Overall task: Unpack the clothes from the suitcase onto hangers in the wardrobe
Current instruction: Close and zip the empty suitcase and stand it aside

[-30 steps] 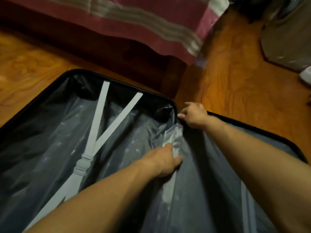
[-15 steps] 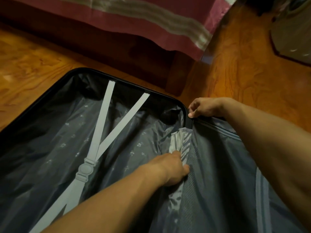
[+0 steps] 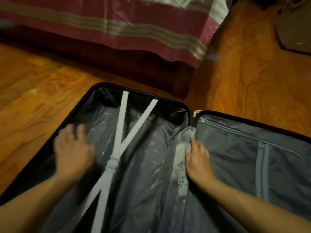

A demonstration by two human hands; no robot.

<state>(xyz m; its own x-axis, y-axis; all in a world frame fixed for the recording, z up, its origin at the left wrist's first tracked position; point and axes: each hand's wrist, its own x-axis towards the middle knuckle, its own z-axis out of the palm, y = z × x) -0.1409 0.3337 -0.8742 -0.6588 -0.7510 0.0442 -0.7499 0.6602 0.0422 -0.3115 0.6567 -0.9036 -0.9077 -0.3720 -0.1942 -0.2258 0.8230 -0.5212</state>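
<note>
Suitcase (image 3: 218, 115) lies flat open on the wood floor (image 3: 42, 91), both halves under my arms. My left hand (image 3: 72, 152) is blurred, fingers spread and loose, gripping nothing, over the left half just left of the white X-straps (image 3: 121, 132). My right hand (image 3: 198, 158) rests flat on the centre hinge line, fingertips (image 3: 191, 140) touching the crinkled clear plastic (image 3: 180, 148) bunched there; fingers extended, not closed round anything. Clothes: can't see any as such. The left half under my fingers shows grey lining beneath a sheet of plastic w/ the straps buckled (image 3: 113, 163) over it; whatever's packed prob sits in the right half behind the zipped divider (image 3: 235, 130), right of my right hand. Judging by that: fabric will be soft, light, floppy, so take each piece by shoulders or collar, not mid-cloth. Plastic looks slippery and thin, would tear if yanked. Zip pull sits just beyond my right fingertips at the corner. Floor is hard and glossy. Bed w/ red striped cover (image 3: 117, 31) lies ahead of both hands; wardrobe not in view.
</note>
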